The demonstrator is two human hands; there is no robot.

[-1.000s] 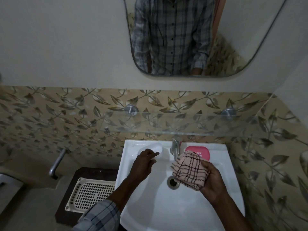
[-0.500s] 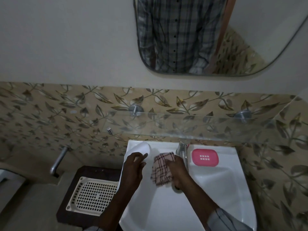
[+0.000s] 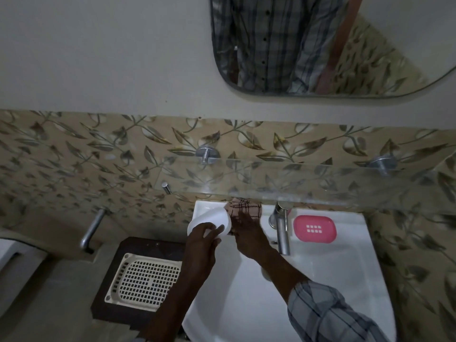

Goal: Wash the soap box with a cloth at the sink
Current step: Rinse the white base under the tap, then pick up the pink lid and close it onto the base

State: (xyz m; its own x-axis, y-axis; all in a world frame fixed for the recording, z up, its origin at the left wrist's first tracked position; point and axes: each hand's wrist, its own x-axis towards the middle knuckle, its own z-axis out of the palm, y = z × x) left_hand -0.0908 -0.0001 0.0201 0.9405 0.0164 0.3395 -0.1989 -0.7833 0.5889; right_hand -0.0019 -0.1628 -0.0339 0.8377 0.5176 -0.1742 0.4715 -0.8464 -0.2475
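Note:
My left hand (image 3: 202, 240) holds a white soap box (image 3: 209, 222) tilted up over the back left corner of the white sink (image 3: 333, 280). My right hand (image 3: 246, 233) presses a pink checked cloth (image 3: 244, 208) against the box's right side, up by the sink's back rim. Part of the cloth is hidden under the glass shelf. A pink soap-box tray (image 3: 314, 228) with small holes lies on the sink's back ledge, right of the tap (image 3: 281, 228).
A glass shelf (image 3: 320, 183) juts out above the sink's back edge. A cream perforated tray (image 3: 143, 280) sits on a dark stand left of the sink. A metal pipe (image 3: 92, 228) sticks out of the tiled wall farther left. A mirror (image 3: 320, 45) hangs above.
My left hand has lifted the white soap box off the ledge and tilted it. My right hand has carried the cloth from over the drain to the box's side.

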